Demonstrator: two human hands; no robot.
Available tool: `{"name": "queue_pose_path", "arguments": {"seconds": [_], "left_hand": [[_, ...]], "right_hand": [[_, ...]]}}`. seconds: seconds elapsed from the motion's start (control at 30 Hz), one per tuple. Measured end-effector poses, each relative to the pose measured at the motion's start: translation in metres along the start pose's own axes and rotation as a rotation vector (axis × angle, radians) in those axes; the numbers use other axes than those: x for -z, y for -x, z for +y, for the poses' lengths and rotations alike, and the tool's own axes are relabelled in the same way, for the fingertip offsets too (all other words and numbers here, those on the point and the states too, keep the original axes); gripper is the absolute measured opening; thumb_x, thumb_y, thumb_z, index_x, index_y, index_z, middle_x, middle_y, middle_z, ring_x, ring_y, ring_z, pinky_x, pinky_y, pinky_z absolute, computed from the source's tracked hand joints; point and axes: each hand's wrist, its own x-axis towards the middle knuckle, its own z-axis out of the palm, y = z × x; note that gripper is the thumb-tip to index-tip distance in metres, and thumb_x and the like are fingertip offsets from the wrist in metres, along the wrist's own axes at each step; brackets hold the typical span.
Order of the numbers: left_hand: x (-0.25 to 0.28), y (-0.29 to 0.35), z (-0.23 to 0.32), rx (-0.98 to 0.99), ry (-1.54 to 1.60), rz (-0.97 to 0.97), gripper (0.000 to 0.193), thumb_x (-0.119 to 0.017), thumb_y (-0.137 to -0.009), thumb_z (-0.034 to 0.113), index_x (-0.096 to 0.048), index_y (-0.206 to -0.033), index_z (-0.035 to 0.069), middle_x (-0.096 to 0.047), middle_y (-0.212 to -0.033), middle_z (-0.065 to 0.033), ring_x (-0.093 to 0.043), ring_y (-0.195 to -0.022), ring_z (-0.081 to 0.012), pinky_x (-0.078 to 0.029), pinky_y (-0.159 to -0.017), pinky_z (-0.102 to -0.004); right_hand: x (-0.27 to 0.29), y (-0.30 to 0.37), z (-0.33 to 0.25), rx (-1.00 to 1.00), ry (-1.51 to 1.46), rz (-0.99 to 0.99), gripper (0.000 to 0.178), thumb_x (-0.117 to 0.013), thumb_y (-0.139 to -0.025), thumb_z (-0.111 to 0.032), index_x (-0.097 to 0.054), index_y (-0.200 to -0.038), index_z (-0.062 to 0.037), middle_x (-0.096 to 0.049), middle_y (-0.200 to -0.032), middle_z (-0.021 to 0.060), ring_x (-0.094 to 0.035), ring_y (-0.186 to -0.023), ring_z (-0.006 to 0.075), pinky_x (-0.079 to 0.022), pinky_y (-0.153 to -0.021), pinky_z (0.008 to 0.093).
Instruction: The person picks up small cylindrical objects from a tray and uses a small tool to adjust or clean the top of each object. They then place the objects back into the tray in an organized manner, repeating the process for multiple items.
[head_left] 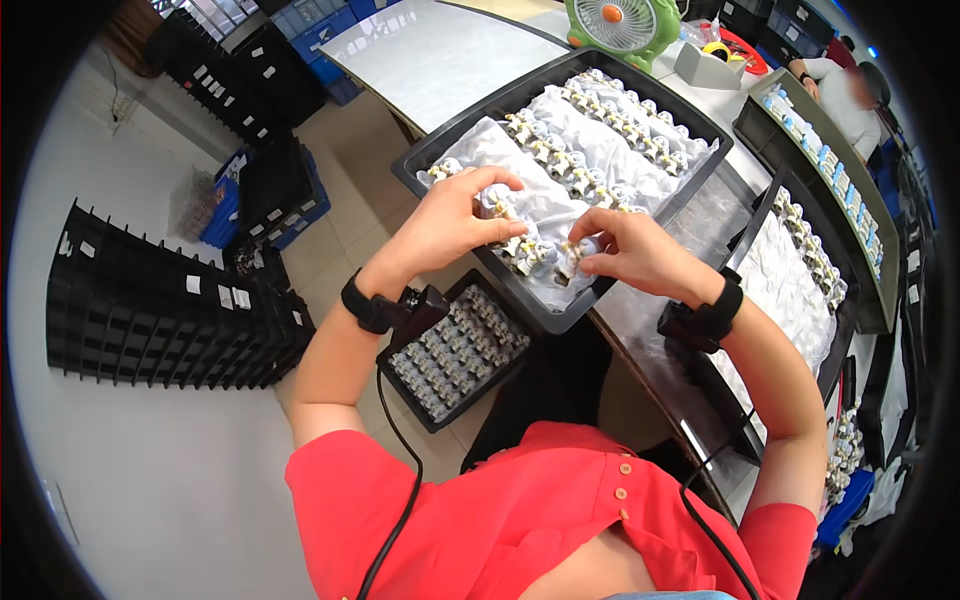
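Observation:
A black tray [560,318] lined with white plastic sheeting lies tilted at the table's edge, holding rows of small white, grey and yellow figurines [560,160]. My left hand [452,225] reaches over its near left side. Thumb and forefinger curve around one figurine [497,203] at the end of the near row. At the tray's near corner, my right hand [640,252] pinches another figurine [572,262] between thumb and fingers. The undersides of both figurines are hidden. A dark band with a small device sits on each wrist.
Below stands a black crate [437,425] of similar figurines. More trays [775,330] line the right side, one with blue-and-white pieces [825,165]. A green fan [625,30] stands on the white table [440,60]. Stacked black trays [165,300] are at left; a person [850,105] sits far right.

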Motion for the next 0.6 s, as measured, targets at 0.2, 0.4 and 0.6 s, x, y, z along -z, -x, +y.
{"name": "queue_pose_path", "arguments": {"seconds": [0.2,0.4,0.6], "left_hand": [[0.004,0.018,-0.021,0.187,0.312,0.127,0.038,-0.068,-0.079,0.007,-0.055,-0.115,0.006,-0.061,-0.085,-0.0016,-0.055,-0.070,-0.0046,-0.045,-0.064,-0.0191],[0.014,0.027,-0.035,0.166,0.411,0.235,0.039,-0.068,-0.080,0.008,-0.054,-0.116,0.005,-0.057,-0.093,-0.0007,-0.054,-0.071,-0.0042,-0.044,-0.065,-0.0180],[0.015,0.034,-0.045,0.181,0.387,0.248,0.039,-0.069,-0.080,0.007,-0.054,-0.115,0.004,-0.055,-0.093,0.0001,-0.054,-0.072,-0.0043,-0.045,-0.065,-0.0183]], "right_hand": [[-0.022,-0.016,-0.001,0.051,0.124,-0.066,0.033,-0.071,-0.070,-0.012,-0.056,-0.097,-0.0004,-0.061,-0.089,0.0178,-0.059,-0.086,0.0311,-0.047,-0.076,0.0367],[-0.033,-0.023,0.001,0.075,0.180,-0.092,0.031,-0.073,-0.065,-0.008,-0.057,-0.090,-0.0002,-0.060,-0.092,0.0174,-0.057,-0.092,0.0334,-0.046,-0.079,0.0379],[-0.037,-0.019,0.004,0.082,0.265,-0.052,0.033,-0.075,-0.062,-0.005,-0.057,-0.090,-0.0008,-0.060,-0.088,0.0164,-0.057,-0.090,0.0336,-0.046,-0.078,0.0382]]}}
